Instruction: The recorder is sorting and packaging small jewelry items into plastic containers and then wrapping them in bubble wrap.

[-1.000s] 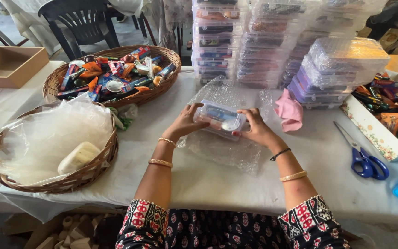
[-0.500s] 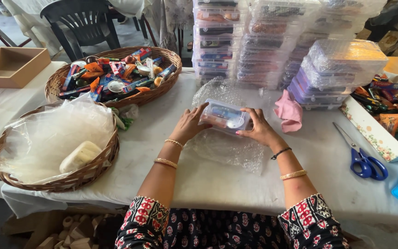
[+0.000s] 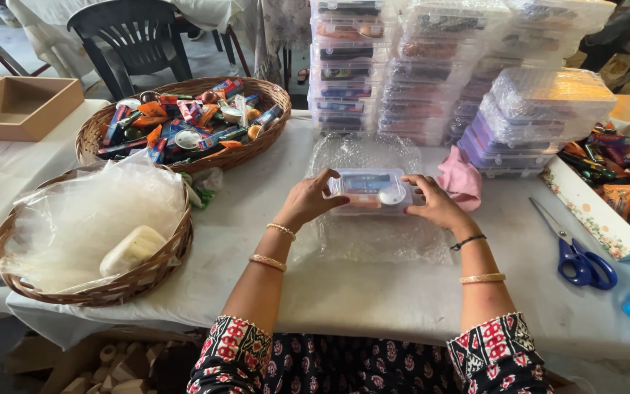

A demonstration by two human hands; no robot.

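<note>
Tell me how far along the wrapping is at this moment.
Done: stacks of bubble-wrapped boxes stand at the back of the table. In hand: the left hand and right hand hold one clear box over a bubble wrap sheet, not yet folded around it. Left: loose items fill the basket.

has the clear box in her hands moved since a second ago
Yes. The clear plastic box was tilted up between both hands; it now sits level and lower over the bubble wrap sheet, roughly the same spot relative to the pink cloth.
</note>
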